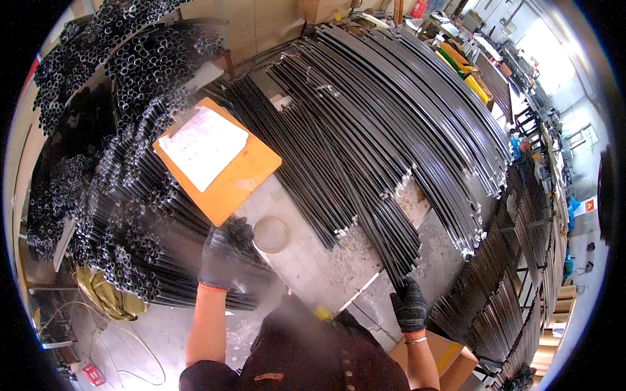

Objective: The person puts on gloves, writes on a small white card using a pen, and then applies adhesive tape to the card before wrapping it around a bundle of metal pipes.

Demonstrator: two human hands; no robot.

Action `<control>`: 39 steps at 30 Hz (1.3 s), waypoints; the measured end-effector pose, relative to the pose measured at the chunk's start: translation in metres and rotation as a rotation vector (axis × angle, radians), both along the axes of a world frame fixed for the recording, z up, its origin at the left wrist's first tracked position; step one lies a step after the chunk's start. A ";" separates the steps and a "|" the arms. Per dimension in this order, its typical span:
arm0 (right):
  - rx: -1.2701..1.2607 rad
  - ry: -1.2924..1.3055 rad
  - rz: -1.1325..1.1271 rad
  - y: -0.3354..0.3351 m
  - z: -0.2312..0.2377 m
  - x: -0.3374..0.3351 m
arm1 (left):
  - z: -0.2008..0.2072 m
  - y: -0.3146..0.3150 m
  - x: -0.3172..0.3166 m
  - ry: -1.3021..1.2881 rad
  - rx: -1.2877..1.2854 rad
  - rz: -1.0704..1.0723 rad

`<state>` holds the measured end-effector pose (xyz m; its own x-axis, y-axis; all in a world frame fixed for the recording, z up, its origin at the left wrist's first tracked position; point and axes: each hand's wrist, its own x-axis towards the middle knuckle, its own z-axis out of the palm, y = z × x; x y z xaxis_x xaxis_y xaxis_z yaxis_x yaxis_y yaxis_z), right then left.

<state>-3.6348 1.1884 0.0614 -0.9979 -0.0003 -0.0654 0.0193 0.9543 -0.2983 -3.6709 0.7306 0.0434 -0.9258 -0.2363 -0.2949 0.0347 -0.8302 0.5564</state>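
Note:
My left hand, in a dark glove, is at the lower corner of an orange-brown clipboard. It looks smeared, and I cannot tell whether its fingers grip the board or only lie beside it. White paper is clipped to the board, which slants over the bundled tubes. My right hand, in a dark glove with an orange cuff, closes around the near ends of a few long dark rods. Those rods run slantwise across others on the table. A pale ring sits right of my left hand.
Stacks of dark tubes fill the left side. Rows of long rods cover the table's far part. More rods stand on a rack at right. A cardboard box is beside my right forearm. A pale hose lies at lower left.

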 end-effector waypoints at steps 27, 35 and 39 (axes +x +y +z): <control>0.099 0.169 1.217 -0.252 -0.013 -0.128 | 0.049 -0.075 0.082 -0.104 -0.316 0.369; -0.330 0.302 1.221 -0.307 0.034 -0.173 | 0.008 -0.077 0.153 -0.265 -0.441 0.359; -0.407 0.403 1.128 -0.372 0.095 -0.220 | 0.021 -0.053 0.157 -0.268 -0.303 0.373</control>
<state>-3.8549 0.8166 0.1559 -0.3794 -0.8099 0.4473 -0.9032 0.2194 -0.3688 -3.5140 0.6771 0.0648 -0.6648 -0.6449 -0.3770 0.1200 -0.5903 0.7982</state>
